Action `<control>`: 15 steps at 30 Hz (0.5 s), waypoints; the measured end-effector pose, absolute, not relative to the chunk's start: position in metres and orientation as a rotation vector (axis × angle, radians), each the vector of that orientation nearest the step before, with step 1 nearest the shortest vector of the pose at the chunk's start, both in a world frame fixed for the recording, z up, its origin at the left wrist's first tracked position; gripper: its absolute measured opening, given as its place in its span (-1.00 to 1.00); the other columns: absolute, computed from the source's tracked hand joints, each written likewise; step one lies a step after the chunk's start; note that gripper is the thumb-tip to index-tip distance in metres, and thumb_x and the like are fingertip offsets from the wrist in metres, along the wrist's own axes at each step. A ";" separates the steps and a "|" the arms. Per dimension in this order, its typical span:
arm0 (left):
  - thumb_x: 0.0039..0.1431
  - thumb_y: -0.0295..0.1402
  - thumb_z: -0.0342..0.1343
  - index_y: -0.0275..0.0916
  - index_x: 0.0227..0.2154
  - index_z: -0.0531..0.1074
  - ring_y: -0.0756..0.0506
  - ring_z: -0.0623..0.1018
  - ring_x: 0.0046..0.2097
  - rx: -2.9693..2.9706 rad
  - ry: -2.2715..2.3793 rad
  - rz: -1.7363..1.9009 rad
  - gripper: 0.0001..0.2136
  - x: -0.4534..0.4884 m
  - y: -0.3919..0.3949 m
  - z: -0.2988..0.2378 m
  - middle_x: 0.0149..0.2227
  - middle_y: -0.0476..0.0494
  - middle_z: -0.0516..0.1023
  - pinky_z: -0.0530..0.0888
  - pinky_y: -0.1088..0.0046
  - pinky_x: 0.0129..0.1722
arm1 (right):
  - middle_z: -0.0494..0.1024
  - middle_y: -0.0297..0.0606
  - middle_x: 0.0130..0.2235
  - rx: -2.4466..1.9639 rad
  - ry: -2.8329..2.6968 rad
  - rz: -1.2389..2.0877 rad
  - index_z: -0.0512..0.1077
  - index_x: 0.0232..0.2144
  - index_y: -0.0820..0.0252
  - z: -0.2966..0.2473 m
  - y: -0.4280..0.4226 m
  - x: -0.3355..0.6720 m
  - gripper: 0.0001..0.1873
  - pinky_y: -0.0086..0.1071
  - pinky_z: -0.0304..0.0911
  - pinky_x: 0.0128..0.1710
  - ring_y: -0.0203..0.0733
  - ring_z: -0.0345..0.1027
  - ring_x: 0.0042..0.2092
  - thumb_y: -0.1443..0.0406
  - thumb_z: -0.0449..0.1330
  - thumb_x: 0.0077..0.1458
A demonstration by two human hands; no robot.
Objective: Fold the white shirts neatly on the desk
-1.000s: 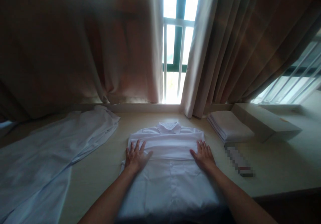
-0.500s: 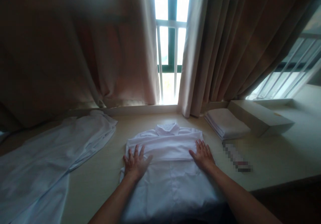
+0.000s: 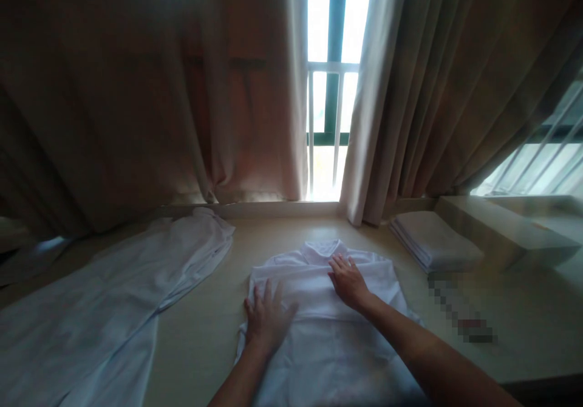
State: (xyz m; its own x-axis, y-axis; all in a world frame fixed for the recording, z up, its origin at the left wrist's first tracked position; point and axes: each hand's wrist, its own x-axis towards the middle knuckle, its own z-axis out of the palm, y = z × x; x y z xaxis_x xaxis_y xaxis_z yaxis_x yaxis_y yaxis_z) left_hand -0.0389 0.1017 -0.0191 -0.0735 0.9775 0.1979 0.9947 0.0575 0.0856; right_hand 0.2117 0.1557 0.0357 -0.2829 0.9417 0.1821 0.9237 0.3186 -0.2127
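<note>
A folded white shirt lies collar-away on the pale tabletop in front of me. My left hand rests flat on its left side, fingers spread, holding nothing. My right hand lies flat near the shirt's upper middle, just below the collar, fingers stretched out.
Unfolded white garments are spread over the table's left side. A stack of folded white cloth sits at the right by a long pale box. Brown curtains hang behind, with a barred window between them.
My right hand has slid from the shirt's right edge inward and up toward the collar. My left hand stays on the left side. The view has shifted slightly.
</note>
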 end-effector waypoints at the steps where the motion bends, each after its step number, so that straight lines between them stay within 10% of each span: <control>1: 0.12 0.18 -0.21 -0.05 0.26 0.10 -0.45 -0.10 0.33 -2.076 -2.207 -0.320 -0.29 -0.039 0.102 -0.019 0.35 -0.19 -0.02 -0.14 -0.21 0.20 | 0.26 -0.17 0.22 -1.692 -2.302 0.162 0.31 0.12 0.16 0.045 0.169 0.192 -0.57 -0.20 -0.32 0.27 -0.09 -0.06 0.28 0.20 -0.11 0.29; 15: 0.14 0.15 -0.18 -0.09 0.28 0.07 -0.42 -0.21 0.35 -2.097 -2.166 -0.422 -0.30 -0.046 0.099 -0.026 0.36 -0.21 -0.06 -0.22 -0.21 0.22 | 0.49 0.16 -0.12 -2.188 -1.944 0.532 0.51 -0.18 0.36 0.046 0.323 0.107 -0.43 -0.01 0.23 -0.09 0.21 0.31 0.00 -0.06 0.13 0.09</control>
